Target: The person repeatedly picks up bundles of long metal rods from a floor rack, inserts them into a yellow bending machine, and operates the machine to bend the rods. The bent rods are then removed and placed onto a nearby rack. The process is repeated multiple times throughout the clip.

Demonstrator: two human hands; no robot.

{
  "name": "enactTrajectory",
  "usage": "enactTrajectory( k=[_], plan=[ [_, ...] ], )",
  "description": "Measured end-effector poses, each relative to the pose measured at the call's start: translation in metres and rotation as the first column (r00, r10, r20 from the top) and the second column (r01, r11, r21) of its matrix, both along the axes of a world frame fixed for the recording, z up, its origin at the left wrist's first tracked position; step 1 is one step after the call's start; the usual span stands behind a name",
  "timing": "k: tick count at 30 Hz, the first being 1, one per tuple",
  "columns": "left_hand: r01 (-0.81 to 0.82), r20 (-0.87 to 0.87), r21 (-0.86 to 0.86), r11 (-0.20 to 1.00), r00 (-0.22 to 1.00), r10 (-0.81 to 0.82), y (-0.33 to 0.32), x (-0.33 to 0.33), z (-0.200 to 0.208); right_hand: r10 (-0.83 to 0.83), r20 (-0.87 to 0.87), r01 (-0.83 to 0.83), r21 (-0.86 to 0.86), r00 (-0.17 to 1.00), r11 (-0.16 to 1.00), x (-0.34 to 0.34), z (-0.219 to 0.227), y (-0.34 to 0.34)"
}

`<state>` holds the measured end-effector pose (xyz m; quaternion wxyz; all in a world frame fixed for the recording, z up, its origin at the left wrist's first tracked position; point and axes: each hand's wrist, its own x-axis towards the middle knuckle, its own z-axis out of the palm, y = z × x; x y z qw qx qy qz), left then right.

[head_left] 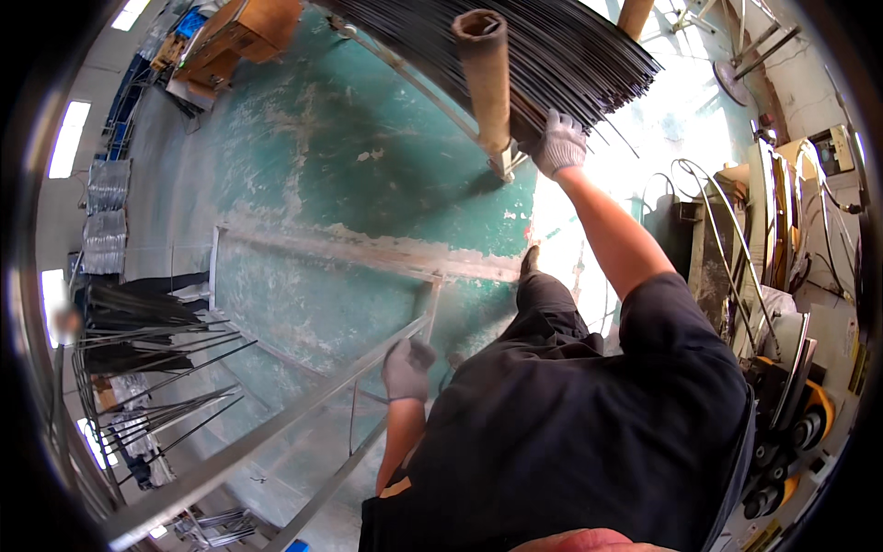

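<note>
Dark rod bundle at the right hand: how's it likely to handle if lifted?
Likely heavy as a whole: the dark rod bundle packs many rods. Single rods may flex, being long and thin. They could slide apart, since their ends lie uneven.

Upper-right glare, dark fisheye edges

An industrial workshop — scuffed green floor [359,138], stacked dark rods [570,46], long metal rail [280,419], yellow-and-black machinery [811,425].
</note>
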<state>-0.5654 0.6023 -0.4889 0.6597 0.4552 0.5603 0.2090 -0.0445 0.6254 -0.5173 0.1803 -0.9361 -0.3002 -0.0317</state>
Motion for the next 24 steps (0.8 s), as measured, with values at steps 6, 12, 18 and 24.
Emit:
enactTrajectory(
  k=[6, 12, 18, 24],
  plan=[
    [-0.387, 0.255, -0.262, 0.884, 0.856, 0.450, 0.051, 0.180, 0.086, -0.181, -0.149, 0.120, -0.349, 0.972, 0.929, 0.090, -0.017, 0.041],
    [-0.274, 0.181, -0.344, 0.898, 0.919, 0.349, 0.047, 0.237, 0.055, 0.034, -0.386, -0.159, -0.296, 0.922, 0.942, 0.119, 0.001, 0.047],
    [-0.070, 0.264, -0.392, 0.917, 0.947, 0.185, 0.083, 0.321, 0.051, 0.059, -0.453, -0.181, -0.232, 0.890, 0.956, 0.166, -0.009, 0.055],
    [0.089, 0.347, -0.301, 0.949, 0.938, 0.022, 0.138, 0.389, 0.060, 0.059, -0.495, -0.251, -0.332, 0.867, 0.909, 0.150, 0.009, 0.061]
  ],
)
